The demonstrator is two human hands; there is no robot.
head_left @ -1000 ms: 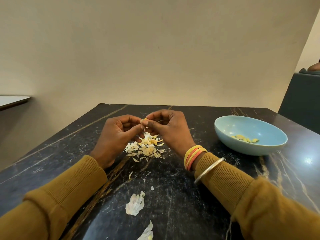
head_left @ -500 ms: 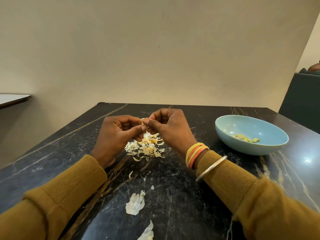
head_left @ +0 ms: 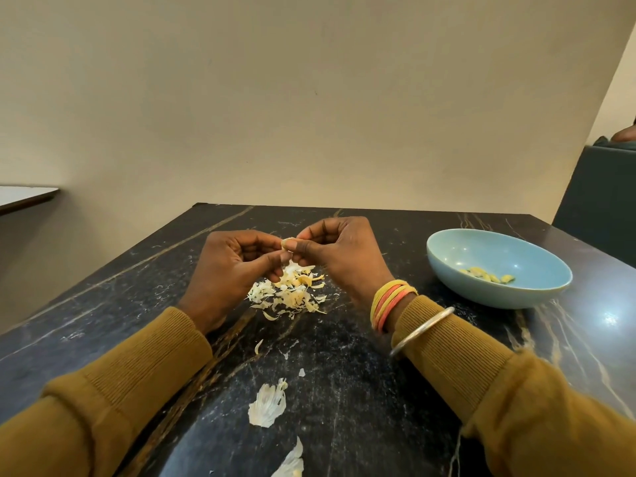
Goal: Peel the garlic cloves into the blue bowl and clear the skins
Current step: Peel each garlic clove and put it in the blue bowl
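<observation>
Together, left hand (head_left: 234, 266) and right hand (head_left: 339, 254), fingers curled, pinch one garlic clove (head_left: 286, 243).

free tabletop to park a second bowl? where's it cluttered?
Bare patches: far left table, beyond the left hand; far strip behind both hands; near right, below the blue bowl. Crowded: skin pile under the hands, stray skins down the centre toward the near edge.

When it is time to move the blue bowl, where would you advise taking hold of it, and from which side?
Grip the blue bowl by its near-left rim, thumb inside and fingers under the sloped outer wall, coming from the right hand side. The wall is shallow and flared, and the peeled cloves lie low at the centre, clear of the rim.
</observation>
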